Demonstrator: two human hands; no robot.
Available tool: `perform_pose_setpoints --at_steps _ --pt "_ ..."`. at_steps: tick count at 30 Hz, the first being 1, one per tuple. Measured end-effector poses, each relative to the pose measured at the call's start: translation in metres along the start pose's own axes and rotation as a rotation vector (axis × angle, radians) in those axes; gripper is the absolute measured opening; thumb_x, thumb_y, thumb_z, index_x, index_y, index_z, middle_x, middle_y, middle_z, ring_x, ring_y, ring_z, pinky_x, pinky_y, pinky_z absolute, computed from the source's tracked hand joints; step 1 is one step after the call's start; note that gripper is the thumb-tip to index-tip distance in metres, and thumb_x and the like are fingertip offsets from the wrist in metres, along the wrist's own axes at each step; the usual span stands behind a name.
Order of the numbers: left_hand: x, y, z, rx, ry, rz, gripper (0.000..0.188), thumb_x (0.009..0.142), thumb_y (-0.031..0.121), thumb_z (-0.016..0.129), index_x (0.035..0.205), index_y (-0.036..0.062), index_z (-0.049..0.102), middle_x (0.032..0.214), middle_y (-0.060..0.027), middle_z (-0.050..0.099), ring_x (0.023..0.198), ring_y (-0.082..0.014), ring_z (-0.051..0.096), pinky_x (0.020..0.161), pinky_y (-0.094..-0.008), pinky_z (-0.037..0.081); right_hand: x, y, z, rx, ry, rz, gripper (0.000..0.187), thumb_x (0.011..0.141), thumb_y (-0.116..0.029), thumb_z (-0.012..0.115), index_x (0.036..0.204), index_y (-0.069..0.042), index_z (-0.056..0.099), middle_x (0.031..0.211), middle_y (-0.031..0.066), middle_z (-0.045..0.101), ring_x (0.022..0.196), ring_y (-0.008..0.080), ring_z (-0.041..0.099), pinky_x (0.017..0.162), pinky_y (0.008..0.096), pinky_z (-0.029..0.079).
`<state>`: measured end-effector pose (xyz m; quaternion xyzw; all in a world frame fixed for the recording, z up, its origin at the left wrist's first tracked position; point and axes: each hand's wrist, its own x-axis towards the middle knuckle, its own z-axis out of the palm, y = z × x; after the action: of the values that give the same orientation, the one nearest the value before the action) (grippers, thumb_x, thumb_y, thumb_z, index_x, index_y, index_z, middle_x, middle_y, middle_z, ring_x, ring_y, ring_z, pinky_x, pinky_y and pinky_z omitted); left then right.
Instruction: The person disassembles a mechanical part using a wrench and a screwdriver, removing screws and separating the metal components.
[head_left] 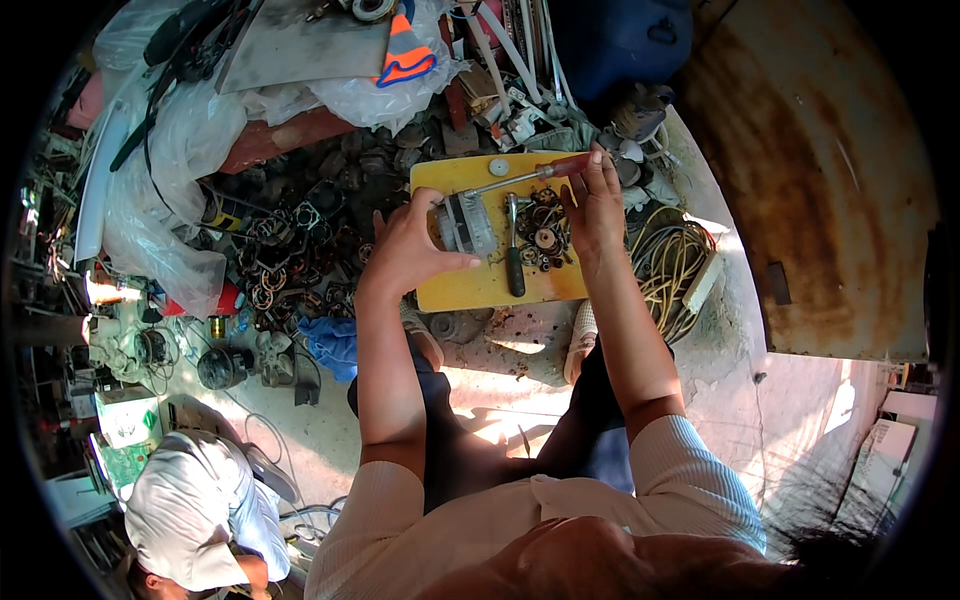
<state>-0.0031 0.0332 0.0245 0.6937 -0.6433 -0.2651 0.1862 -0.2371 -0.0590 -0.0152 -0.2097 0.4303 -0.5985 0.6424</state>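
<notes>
My left hand is closed around a grey finned metal housing, thumb on its near side, over a yellow board. In my right hand is a screwdriver with a red handle, gripped by the handle's end. Its shaft points left, and the tip meets the housing's far edge; whether it sits on a screw is too small to tell. Beside the housing lies a tool with a dark green handle and a metal shaft. Small dark rings and parts are heaped right of it, below my right hand.
A white disc lies on the board's far part. Coiled yellowish cable is at the right. Dark metal parts and plastic sheeting fill the left. A rusty metal sheet stands far right. Another person crouches at lower left.
</notes>
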Motion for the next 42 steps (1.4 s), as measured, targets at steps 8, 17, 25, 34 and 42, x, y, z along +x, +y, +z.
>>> perform_pose_setpoints --at_steps 8,17,25,34,42 --pt "0.001 0.002 0.000 -0.001 -0.006 0.012 0.094 0.053 0.044 0.089 0.128 0.0114 0.043 0.124 -0.0167 0.060 0.126 -0.0369 0.049 0.112 -0.0632 0.013 0.012 0.009 -0.011 0.083 -0.180 -0.131 0.043 0.098 -0.039 0.057 0.135 -0.019 0.049 0.120 -0.0047 0.059 0.108 0.0103 0.056 0.093 0.0294 0.040" --pt "0.001 0.001 0.001 0.006 0.009 0.022 0.093 0.053 0.043 0.089 0.127 0.0107 0.043 0.125 -0.0176 0.059 0.124 -0.0373 0.049 0.110 -0.0573 0.018 0.006 0.006 -0.005 -0.007 -0.027 -0.027 0.038 0.099 -0.035 0.054 0.134 -0.020 0.050 0.118 -0.0041 0.059 0.106 0.0099 0.057 0.093 0.0328 0.040" --pt "-0.001 -0.004 0.002 0.031 0.023 0.015 0.098 0.053 0.045 0.088 0.132 0.0103 0.043 0.130 -0.0171 0.056 0.129 -0.0348 0.045 0.113 -0.0633 0.010 0.000 0.003 0.004 -0.005 -0.028 -0.050 0.037 0.099 -0.033 0.056 0.132 -0.019 0.050 0.110 -0.0041 0.062 0.099 0.0080 0.055 0.088 0.0296 0.039" --pt "-0.007 0.012 0.001 0.078 0.100 -0.010 0.098 0.052 0.042 0.089 0.133 0.0114 0.044 0.134 -0.0157 0.053 0.133 -0.0322 0.041 0.113 -0.0653 0.008 0.013 0.010 -0.010 0.085 -0.052 -0.059 0.034 0.098 -0.026 0.058 0.131 -0.017 0.051 0.111 -0.0023 0.062 0.100 0.0117 0.058 0.090 0.0275 0.040" --pt "-0.012 0.014 -0.001 0.147 0.126 0.017 0.091 0.052 0.040 0.089 0.129 0.0130 0.048 0.130 -0.0106 0.055 0.132 -0.0305 0.041 0.113 -0.0670 0.007 0.000 0.001 0.004 0.003 0.004 -0.008 0.035 0.099 -0.025 0.057 0.133 -0.020 0.052 0.112 -0.0038 0.060 0.102 0.0114 0.058 0.090 0.0288 0.041"
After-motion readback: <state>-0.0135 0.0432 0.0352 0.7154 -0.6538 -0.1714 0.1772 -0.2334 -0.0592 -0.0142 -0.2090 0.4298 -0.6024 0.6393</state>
